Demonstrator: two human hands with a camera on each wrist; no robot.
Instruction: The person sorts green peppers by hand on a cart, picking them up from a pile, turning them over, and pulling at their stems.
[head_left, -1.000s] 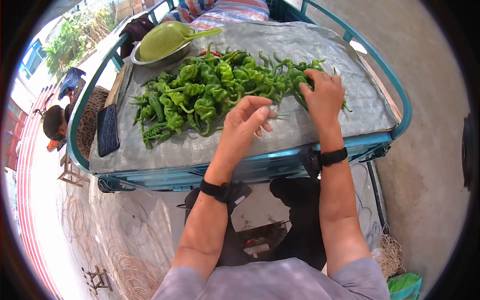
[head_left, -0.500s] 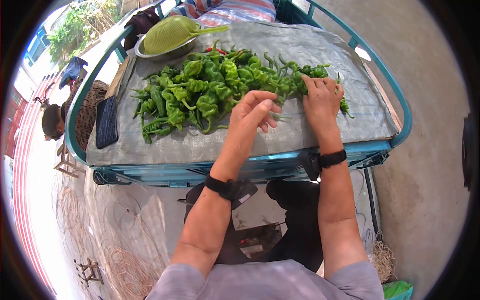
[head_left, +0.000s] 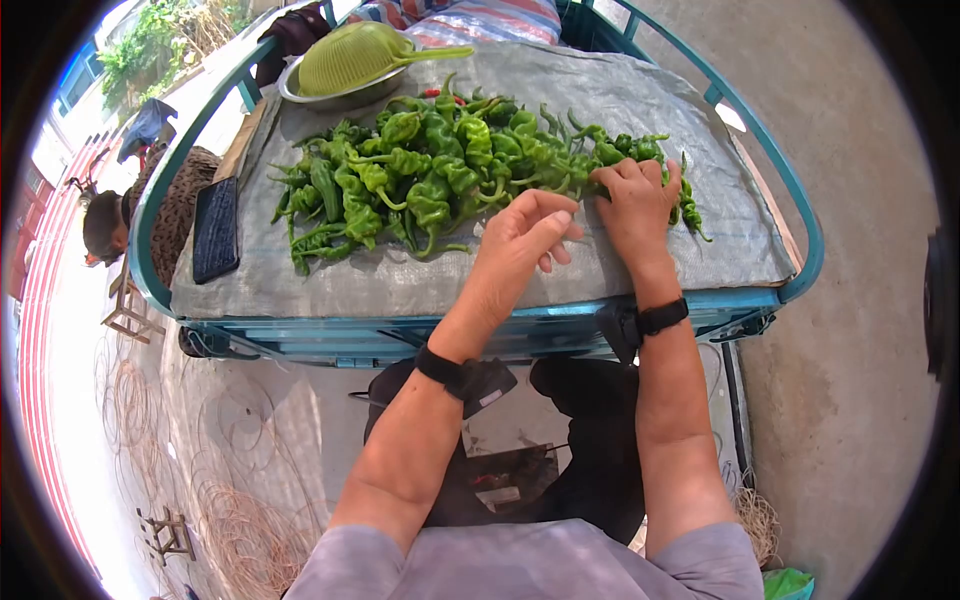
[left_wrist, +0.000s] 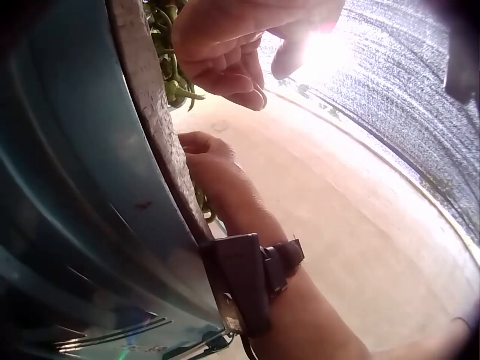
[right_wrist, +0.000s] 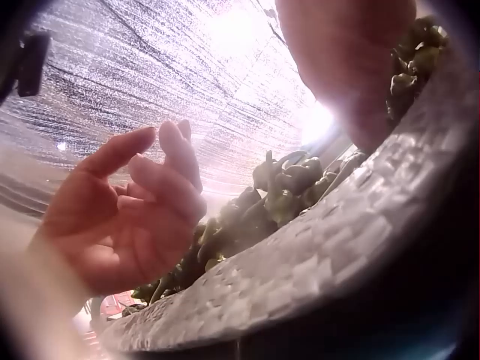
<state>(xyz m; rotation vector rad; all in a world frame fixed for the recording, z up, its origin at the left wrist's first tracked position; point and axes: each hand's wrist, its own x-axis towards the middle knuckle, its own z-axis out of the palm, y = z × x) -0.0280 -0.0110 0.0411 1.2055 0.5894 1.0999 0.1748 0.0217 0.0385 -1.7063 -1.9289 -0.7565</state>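
A heap of twisted green peppers [head_left: 425,175] lies on a grey woven sheet [head_left: 330,290], with one bit of red among them. At the right end of the heap my right hand [head_left: 637,205] reaches down over several peppers, its fingers bent; its fingertips are hidden, and I cannot tell whether they grip one. My left hand [head_left: 522,240] hovers in front of the heap, just left of the right hand. In the right wrist view this left hand [right_wrist: 142,202] shows its palm, fingers loosely curled and nothing between them.
A yellow-green strainer [head_left: 355,60] rests over a metal bowl [head_left: 345,98] at the back left. A dark phone [head_left: 215,230] lies on the sheet's left side. Blue rails [head_left: 770,185] flank the cart bed. A person [head_left: 170,215] is bent low beyond the left rail.
My left hand has moved rightward, closer to my right hand. The right hand has shifted slightly toward me and to the left over the peppers. The head view has turned a little.
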